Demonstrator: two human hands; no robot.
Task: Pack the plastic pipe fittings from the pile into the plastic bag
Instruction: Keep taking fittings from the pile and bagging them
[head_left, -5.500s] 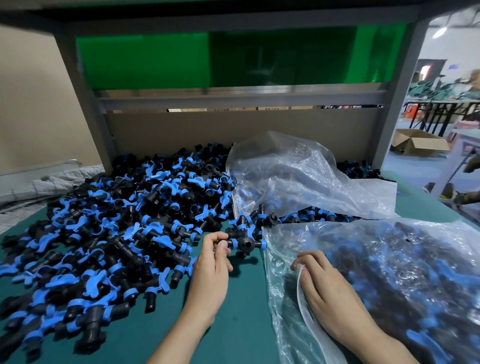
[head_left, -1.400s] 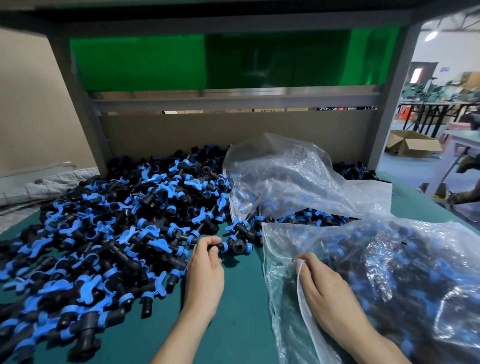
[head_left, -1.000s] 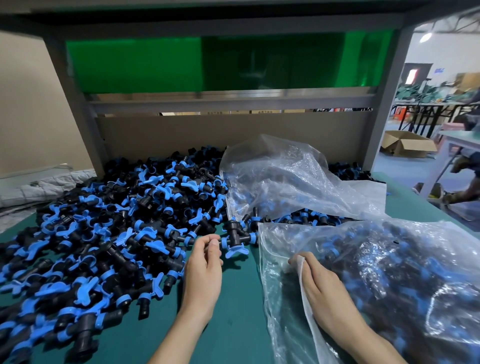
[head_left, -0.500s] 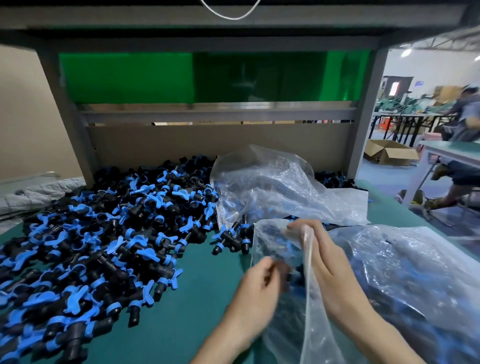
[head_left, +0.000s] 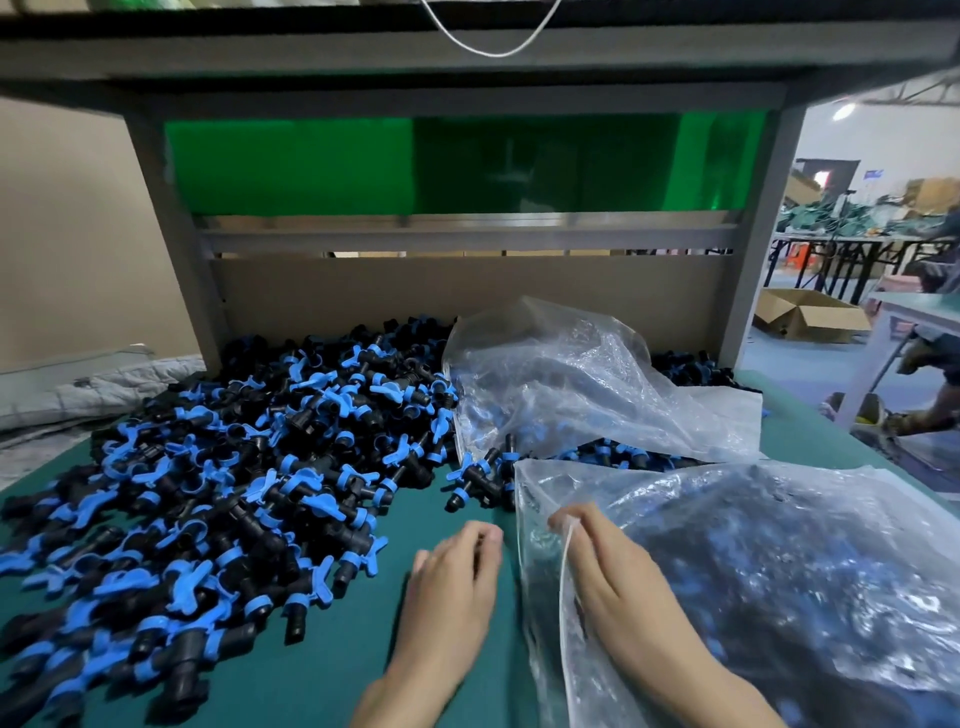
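Plastic pipe fittings (head_left: 234, 493), black tee-shaped bodies with bright blue winged collars, lie in a broad loose pile across the left and middle of the green bench (head_left: 322, 675). The pile reaches back to the brown cardboard back panel (head_left: 467, 291). A few stray fittings (head_left: 478, 480) sit a little apart from the pile's edge, just beside the mouth of the clear plastic bag (head_left: 779, 571).

That bag lies on its side at the right of the bench, bulging with black and blue fittings seen dimly through the film, its mouth turned toward the pile. The right hand (head_left: 608, 577) is at the mouth, its fingers (head_left: 569, 519) curled round the lip of the film, whose pale edge runs down across the hand.

The left hand (head_left: 452, 582) is palm down over bare bench just left of the bag's mouth. Its fingers are loosely bent and nothing shows in them, though the hand is somewhat blurred.

Behind the near bag a second clear plastic bag (head_left: 571, 384), crumpled, lies draped over more fittings. A green translucent panel (head_left: 291, 166) stands above the cardboard, and an open cardboard box (head_left: 810, 314) sits on the floor at far right.
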